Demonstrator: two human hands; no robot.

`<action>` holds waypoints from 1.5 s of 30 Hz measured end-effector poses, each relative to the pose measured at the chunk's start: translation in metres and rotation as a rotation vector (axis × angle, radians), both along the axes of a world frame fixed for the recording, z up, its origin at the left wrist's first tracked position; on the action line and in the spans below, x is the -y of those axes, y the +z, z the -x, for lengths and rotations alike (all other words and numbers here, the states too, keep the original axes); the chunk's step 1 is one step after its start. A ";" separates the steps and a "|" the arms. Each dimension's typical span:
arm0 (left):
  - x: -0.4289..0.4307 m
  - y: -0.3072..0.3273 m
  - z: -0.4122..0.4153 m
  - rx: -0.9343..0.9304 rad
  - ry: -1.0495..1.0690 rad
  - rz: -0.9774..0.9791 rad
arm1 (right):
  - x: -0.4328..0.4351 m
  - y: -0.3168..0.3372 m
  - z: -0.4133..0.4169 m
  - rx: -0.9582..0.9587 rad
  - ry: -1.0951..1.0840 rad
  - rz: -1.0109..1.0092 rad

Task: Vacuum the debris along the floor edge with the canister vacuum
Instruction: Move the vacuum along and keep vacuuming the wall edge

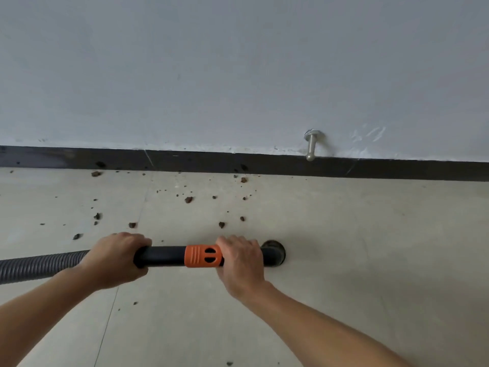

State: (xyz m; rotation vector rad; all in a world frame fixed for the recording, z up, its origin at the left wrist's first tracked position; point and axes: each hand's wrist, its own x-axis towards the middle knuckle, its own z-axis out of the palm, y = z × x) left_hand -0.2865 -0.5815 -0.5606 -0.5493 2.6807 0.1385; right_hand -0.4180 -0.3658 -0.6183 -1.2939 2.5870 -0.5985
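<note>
A black vacuum wand (161,256) with an orange collar (203,256) lies crosswise in front of me, just above the pale tiled floor. My left hand (116,258) grips its rear end where the grey ribbed hose (39,267) joins. My right hand (242,260) grips the wand just past the orange collar. The round black nozzle (275,252) points down onto the floor to the right of my right hand. Brown crumbs and small stones of debris (188,199) lie scattered between the wand and the dark baseboard (264,164). The canister is out of view.
A white wall rises above the baseboard. A metal door stopper (311,145) sticks out of the wall just above the baseboard, to the right of the debris. The hose runs off the left edge. A few crumbs (229,363) lie on the floor nearer to me.
</note>
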 end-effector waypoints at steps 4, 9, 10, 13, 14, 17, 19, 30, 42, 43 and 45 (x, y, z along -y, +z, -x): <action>-0.014 0.003 0.029 -0.055 0.013 0.027 | -0.006 0.001 0.034 -0.029 -0.084 0.040; -0.049 0.006 0.121 -0.181 -0.028 -0.079 | -0.031 0.012 0.131 -0.129 -0.224 -0.028; -0.053 0.003 0.138 -0.202 -0.026 -0.121 | -0.034 0.012 0.152 -0.135 -0.249 -0.043; -0.061 -0.002 0.173 -0.262 -0.020 -0.199 | -0.037 0.009 0.202 -0.156 -0.293 -0.041; -0.060 -0.003 0.177 -0.282 -0.010 -0.203 | -0.033 0.006 0.212 -0.162 -0.291 -0.026; -0.046 -0.001 0.164 -0.328 0.046 -0.164 | -0.008 0.000 0.211 -0.152 -0.247 0.058; -0.027 0.002 0.137 -0.356 0.081 -0.103 | 0.018 -0.004 0.190 -0.134 -0.186 0.136; 0.026 0.027 -0.011 -0.380 0.162 0.273 | 0.123 0.005 0.087 -0.030 0.211 0.189; -0.024 0.001 0.112 -0.523 -0.025 0.144 | 0.027 -0.002 0.170 -0.164 -0.194 0.128; -0.019 0.002 0.101 -0.516 -0.003 0.140 | 0.036 -0.001 0.163 -0.155 -0.171 0.137; -0.004 0.007 0.072 -0.507 0.052 0.161 | 0.063 0.001 0.144 -0.136 -0.089 0.157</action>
